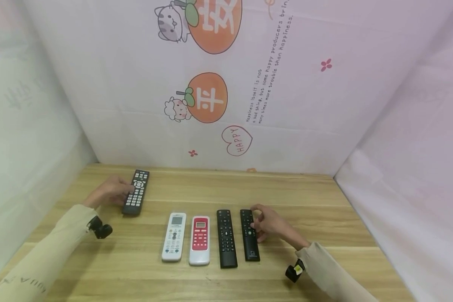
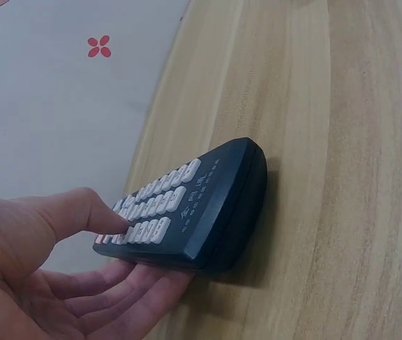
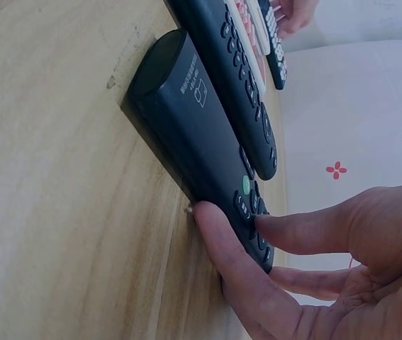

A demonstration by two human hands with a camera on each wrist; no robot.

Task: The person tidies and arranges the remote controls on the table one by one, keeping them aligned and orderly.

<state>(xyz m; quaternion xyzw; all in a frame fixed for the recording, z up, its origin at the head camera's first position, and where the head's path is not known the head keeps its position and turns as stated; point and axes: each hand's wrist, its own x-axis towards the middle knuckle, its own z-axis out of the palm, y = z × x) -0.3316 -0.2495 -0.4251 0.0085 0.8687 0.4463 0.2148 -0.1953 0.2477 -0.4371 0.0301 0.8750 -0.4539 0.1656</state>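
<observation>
My left hand [image 1: 114, 189] grips a black remote control with white buttons [image 1: 132, 209] at the back left of the table. In the left wrist view its thumb lies on the buttons and the other fingers reach under the remote's edge. On the right, my right hand [image 1: 272, 223] holds a slim black remote control [image 1: 252, 243], the rightmost in a row. The right wrist view shows the thumb on its face and a finger along its side near the table. Left of it lie another black remote [image 1: 227, 243], a red-and-white remote [image 1: 199, 241] and a white remote [image 1: 173, 239].
The wooden table [image 1: 196, 191] meets a printed white cloth [image 1: 287, 142] at its back edge. More white cloth hangs at the left and right sides. Black wrist cameras [image 1: 99, 227] are strapped to both sleeves.
</observation>
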